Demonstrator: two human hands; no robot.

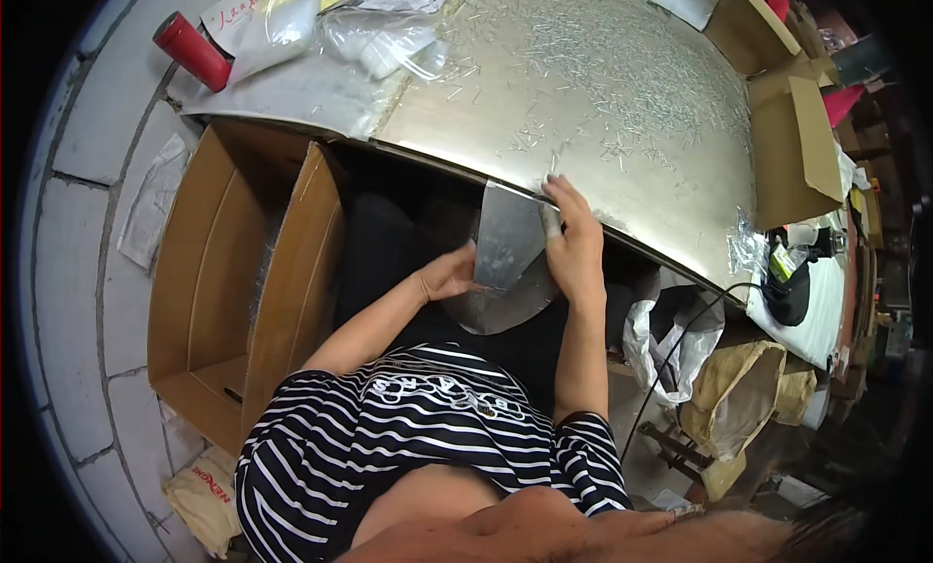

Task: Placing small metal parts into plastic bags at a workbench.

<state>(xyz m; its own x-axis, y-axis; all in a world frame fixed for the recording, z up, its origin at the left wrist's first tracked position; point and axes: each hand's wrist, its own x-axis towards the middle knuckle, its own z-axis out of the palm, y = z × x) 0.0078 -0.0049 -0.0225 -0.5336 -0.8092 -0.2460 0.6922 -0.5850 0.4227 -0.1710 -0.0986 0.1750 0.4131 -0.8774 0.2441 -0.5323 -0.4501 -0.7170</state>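
A grey, flat-sided sheet-like piece (507, 234), smooth and slightly see-through or shiny, stands against the near edge of the metal-topped table (457, 125). My left hand (450, 273) is closed at its lower left side, the fingertips partly hidden behind it. On its right, my right hand (575, 244) has its fingers stretched up over the table edge; one finger wears a pale covering. Beside these fingertips lie a few of the many small, thin silvery metal pieces (622, 87) spread over the tabletop. Below the sheet, a rounded grey surface (510, 305) rests over my lap.
An open cardboard box (209, 262) stands at my left. A red flask (191, 51) and clear plastic bags (379, 40) lie at the table's far left. Cardboard flaps (792, 155) border its right side. A black cable (680, 339) hangs past a white bag (646, 344).
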